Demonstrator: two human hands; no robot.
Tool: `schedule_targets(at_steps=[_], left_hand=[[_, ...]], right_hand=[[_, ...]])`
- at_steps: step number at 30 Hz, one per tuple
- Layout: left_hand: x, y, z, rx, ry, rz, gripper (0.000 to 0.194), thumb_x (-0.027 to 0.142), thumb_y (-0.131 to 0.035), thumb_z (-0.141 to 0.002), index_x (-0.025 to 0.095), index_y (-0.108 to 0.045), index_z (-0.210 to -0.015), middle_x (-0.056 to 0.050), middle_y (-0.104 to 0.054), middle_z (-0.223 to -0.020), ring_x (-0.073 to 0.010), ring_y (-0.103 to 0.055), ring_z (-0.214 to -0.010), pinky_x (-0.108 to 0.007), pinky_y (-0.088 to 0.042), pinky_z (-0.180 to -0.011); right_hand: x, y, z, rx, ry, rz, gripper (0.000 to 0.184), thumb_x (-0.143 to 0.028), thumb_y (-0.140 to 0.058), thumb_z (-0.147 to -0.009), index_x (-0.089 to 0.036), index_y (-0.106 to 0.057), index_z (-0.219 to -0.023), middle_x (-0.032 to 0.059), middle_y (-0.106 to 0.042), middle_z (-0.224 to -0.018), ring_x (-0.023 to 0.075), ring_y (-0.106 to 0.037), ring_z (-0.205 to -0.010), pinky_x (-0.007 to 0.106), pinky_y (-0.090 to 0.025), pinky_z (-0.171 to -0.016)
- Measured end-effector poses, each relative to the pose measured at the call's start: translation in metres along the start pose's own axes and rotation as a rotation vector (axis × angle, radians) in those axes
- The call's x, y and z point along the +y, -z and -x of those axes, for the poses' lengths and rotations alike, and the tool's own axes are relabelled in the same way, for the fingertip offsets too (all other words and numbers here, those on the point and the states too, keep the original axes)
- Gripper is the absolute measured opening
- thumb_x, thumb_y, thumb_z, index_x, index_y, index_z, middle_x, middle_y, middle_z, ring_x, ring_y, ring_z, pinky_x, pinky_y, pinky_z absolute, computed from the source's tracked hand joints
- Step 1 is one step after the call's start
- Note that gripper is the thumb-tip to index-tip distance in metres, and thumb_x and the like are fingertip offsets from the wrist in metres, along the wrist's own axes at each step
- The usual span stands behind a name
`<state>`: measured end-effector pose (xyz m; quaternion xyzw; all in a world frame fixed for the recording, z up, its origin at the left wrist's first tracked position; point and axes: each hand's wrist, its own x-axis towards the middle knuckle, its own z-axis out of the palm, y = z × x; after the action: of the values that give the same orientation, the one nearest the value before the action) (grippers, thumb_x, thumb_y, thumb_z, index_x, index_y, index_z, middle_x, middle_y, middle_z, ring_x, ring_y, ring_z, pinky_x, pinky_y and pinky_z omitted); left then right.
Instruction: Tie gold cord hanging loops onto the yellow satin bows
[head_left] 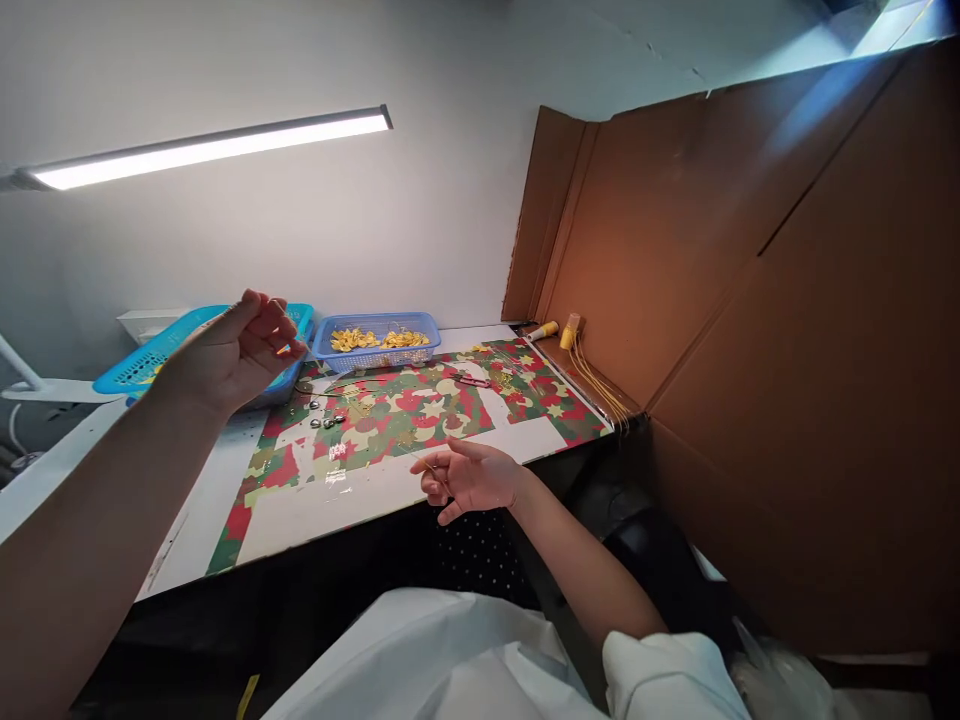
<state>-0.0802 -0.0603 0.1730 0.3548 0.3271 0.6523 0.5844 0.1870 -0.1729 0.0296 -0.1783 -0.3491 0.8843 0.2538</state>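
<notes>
My left hand (251, 350) is raised above the table's left side, near the turquoise basket (142, 365). Its thumb and fingertips are drawn together in a pinch; whatever they hold is too fine to make out. Lower down, at the table's front edge, my right hand (472, 480) is turned palm up with its fingers curled. A thin golden strand (427, 464) runs across these fingers and sticks out toward the tabletop. Between the hands, several small silvery pieces (328, 422) lie on the red, green and cream patterned sheet (382, 420).
A blue basket (377, 358) with yellow-gold pieces stands against the wall. Pink-handled snips (471, 380) lie on the sheet. Yellow cords (596, 385) and a yellow spool (570, 332) sit by the cardboard panel (750, 300) at right. A lit lamp bar (217, 147) hangs above.
</notes>
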Motion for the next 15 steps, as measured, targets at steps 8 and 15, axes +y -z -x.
schedule_targets(at_steps=[8,15], left_hand=[[-0.003,0.012,0.003,-0.025,-0.004,-0.056,0.025,0.033,-0.073,-0.088,0.019,-0.058,-0.075,0.01,-0.066,-0.063,-0.0106,-0.053,-0.066,-0.028,-0.041,-0.068],[-0.009,0.015,0.003,-0.069,0.016,-0.159,0.027,0.038,-0.073,-0.087,0.017,-0.059,-0.078,0.008,-0.069,-0.069,-0.0129,-0.063,-0.082,-0.027,-0.049,-0.074]], right_hand=[[0.01,-0.006,-0.01,0.028,-0.051,0.066,0.057,-0.064,-0.041,-0.094,-0.016,-0.065,-0.113,0.0066,-0.063,-0.092,0.0164,-0.06,-0.079,0.038,-0.054,-0.078],[0.018,-0.011,-0.015,0.158,-0.033,0.258,0.03,-0.045,-0.063,-0.083,-0.018,-0.055,-0.074,-0.0072,-0.038,-0.06,0.0074,-0.036,-0.052,0.025,-0.043,-0.06]])
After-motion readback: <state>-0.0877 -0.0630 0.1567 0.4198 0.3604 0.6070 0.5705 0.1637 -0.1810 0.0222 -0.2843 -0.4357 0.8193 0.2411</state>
